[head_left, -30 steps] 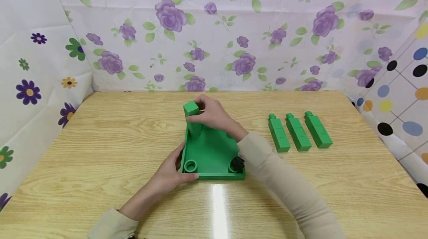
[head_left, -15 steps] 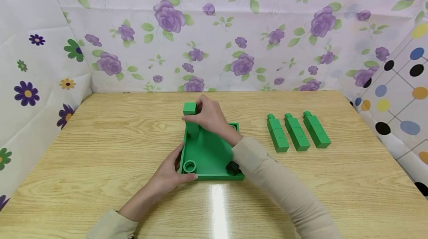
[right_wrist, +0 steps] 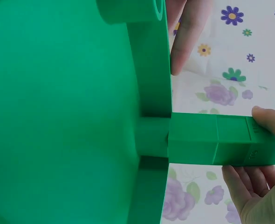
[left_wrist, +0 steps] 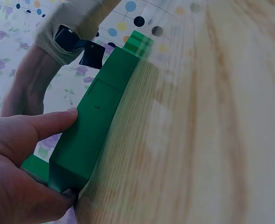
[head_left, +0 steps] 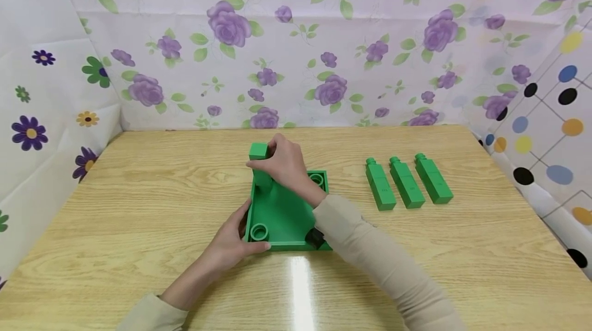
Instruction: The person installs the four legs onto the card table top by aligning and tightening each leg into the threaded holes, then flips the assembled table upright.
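A shallow green tabletop (head_left: 289, 213) lies underside up, with raised edges and round corner sockets. In its far left corner a square green table leg (head_left: 259, 152) stands upright, its lower end at the socket there. My right hand (head_left: 288, 162) pinches this leg near its top, thumb on one side and fingers on the other. In the right wrist view, the leg (right_wrist: 207, 140) lines up with the round socket (right_wrist: 154, 136). My left hand (head_left: 231, 238) grips the tabletop's near left corner, thumb along the front edge. The near left socket (head_left: 259, 232) holds nothing.
Three more green legs (head_left: 381, 184) with threaded ends lie side by side on the wooden table (head_left: 162, 197) at the right. Another socket (head_left: 316, 180) shows at the far right corner. A black wrist camera (head_left: 315, 237) covers the near right corner. Flowered cloth (head_left: 277, 48) hangs behind.
The leg has turned about its upright axis in my right hand, and my right wrist has swung slightly left. My left hand keeps its place. The head view has shifted a little.
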A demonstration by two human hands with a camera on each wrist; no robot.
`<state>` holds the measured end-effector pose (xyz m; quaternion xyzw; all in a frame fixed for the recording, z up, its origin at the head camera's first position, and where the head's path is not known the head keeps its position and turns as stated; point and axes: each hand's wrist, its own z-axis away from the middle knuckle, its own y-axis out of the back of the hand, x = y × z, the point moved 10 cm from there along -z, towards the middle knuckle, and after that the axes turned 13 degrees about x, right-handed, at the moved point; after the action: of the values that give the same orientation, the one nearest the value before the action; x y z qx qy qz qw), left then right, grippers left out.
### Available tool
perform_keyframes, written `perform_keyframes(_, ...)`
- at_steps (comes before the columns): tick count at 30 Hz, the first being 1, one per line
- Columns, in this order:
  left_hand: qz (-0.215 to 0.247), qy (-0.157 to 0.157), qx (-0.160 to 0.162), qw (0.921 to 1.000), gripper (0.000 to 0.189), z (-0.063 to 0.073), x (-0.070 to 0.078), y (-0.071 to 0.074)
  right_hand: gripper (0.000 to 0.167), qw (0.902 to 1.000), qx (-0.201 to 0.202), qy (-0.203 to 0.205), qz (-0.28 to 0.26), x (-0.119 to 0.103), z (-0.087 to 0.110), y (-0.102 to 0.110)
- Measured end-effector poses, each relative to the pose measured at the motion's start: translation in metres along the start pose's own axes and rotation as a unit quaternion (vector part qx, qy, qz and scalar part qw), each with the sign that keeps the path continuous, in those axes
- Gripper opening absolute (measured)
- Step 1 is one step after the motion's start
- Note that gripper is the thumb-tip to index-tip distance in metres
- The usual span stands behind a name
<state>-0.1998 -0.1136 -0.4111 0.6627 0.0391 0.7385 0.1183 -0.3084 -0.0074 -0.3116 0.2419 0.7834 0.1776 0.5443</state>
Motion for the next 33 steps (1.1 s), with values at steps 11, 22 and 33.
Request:
perform_keyframes(11, -0.005, -0.009, 0.006, 0.9999, 0.103, 0.004, 0.0, 0.002, 0.039, 0.9991, 0.008, -0.041, 0.001, 0.001, 0.005, -0.004)
perform_keyframes(22, -0.008, 0.0, 0.007, 0.9999, 0.104, 0.002, -0.003, 0.003, 0.039, 0.9998, -0.008, -0.012, -0.012, -0.003, 0.005, -0.005)
perform_keyframes(33, -0.011, -0.003, 0.01, 0.9999, 0.105, -0.001, 0.0, 0.0, 0.047, 0.988, -0.144, 0.037, -0.042, 0.002, 0.015, 0.014)
